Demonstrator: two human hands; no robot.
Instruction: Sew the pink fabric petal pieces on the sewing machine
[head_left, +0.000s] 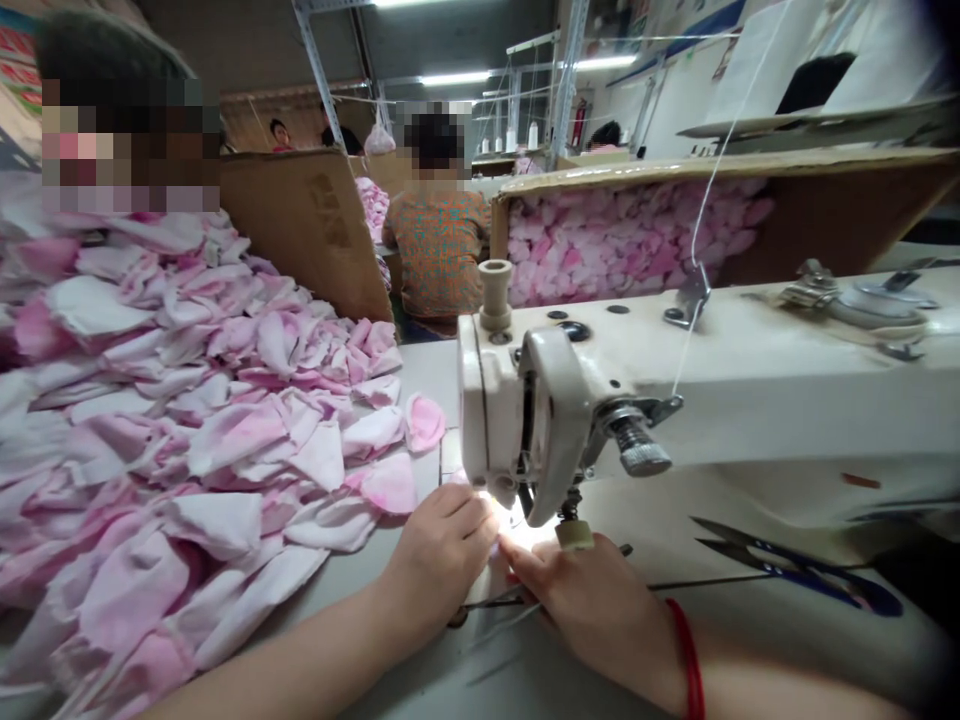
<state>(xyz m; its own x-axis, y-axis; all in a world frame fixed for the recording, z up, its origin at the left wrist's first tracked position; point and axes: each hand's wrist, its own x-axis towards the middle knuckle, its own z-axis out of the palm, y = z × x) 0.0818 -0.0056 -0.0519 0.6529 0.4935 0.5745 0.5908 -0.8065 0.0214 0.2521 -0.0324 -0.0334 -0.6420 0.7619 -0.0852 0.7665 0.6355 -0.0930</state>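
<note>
A white sewing machine point(517, 400) stands before me, its lamp glaring brightly over the needle area. My left hand point(442, 545) is closed just left of the needle, fingers curled down on a small pink and white fabric piece point(457, 478) that is mostly hidden. Close beside it, my right hand point(577, 590) is closed too, its fingertips meeting the left ones at the edge of the glare, pinching the same fabric. A red cord circles my right wrist. Glare hides the needle and presser foot.
Pink and white fabric pieces point(247, 400) heap on the left. Thread snips point(802, 570) with dark blue handles lie at right. Behind the machine stands a cardboard box point(817, 215) of pink pieces. A person point(442, 240) sits ahead with their back turned; another person is at upper left.
</note>
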